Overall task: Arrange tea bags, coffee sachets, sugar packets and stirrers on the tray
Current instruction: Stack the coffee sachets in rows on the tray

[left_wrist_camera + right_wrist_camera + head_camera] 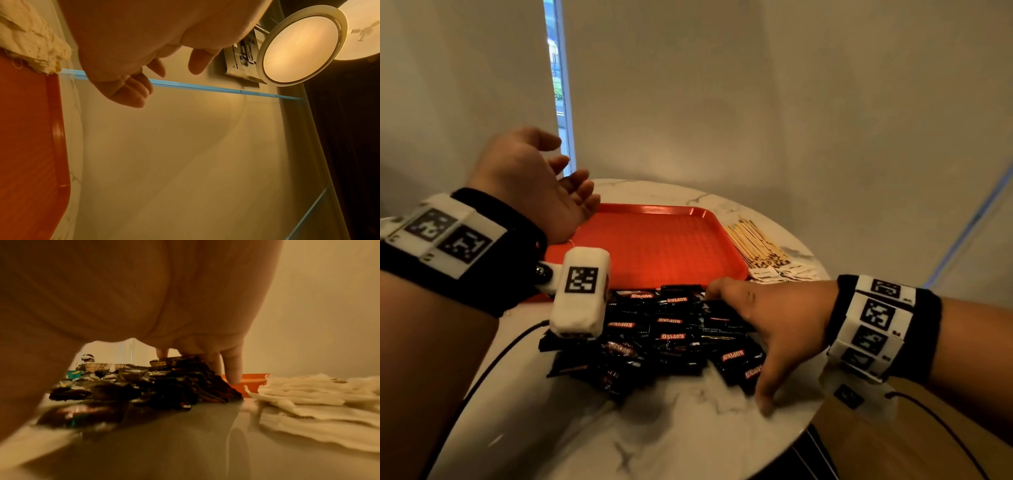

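The left hand [541,185] hangs palm-up over the tray's left end, fingers loosely spread and holding nothing. Below it the red tray [654,246] sits at the back of the round marble bench [688,428], and nothing shows on its visible surface. In front of the tray lies a heap of black Kopiko coffee sachets [654,335], a couple of dozen at a guess, too overlapped to count. The right hand [767,325] lies over the heap's right side, fingers spread and bent down onto the sachets, thumb on the bench; no sachet is plainly pinched. Right of the tray are a bundle of wooden stirrers [753,240], also too many to count, and white paper packets [784,272].

I judge the coffee step just starting: next, gather a batch of sachets and carry it onto the tray.
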The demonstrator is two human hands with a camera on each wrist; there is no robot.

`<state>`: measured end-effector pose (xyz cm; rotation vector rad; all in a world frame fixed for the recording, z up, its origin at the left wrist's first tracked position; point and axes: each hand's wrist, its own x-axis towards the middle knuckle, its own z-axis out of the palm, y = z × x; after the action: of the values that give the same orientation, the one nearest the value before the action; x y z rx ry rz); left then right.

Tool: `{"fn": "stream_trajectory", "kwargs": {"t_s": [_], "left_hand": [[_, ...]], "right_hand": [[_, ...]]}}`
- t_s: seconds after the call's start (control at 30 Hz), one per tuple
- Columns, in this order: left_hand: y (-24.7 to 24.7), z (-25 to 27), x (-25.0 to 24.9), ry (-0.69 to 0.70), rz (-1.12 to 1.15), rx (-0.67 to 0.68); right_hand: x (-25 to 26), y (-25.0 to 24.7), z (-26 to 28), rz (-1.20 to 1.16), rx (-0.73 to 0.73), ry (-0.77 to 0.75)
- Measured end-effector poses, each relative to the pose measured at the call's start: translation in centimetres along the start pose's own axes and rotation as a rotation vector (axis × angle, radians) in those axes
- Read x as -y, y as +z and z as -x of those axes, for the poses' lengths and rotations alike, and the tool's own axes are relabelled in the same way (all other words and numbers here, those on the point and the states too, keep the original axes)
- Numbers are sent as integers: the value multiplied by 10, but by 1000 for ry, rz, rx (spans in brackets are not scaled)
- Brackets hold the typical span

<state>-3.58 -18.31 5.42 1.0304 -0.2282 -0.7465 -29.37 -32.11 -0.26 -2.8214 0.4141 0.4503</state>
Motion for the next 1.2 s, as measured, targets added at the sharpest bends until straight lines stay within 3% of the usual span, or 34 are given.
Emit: {"fn": "stream_trajectory", "kwargs": {"t_s": [0.13, 0.4, 0.57, 0.87, 1.2], "left_hand": [[3, 6, 3, -5, 2, 20], [8, 15, 4, -13, -14, 28], [10, 18, 3, -15, -25, 23], [12, 21, 5, -47, -53, 39], [15, 26, 5, -64, -58, 81]], "right_hand": [[3, 6, -3, 192, -23, -40], [-2, 12, -2, 187, -110, -117], [-8, 15, -3, 159, -253, -219], [-17, 12, 0, 173, -401, -206], [-26, -5, 13, -7, -604, -165]]}}
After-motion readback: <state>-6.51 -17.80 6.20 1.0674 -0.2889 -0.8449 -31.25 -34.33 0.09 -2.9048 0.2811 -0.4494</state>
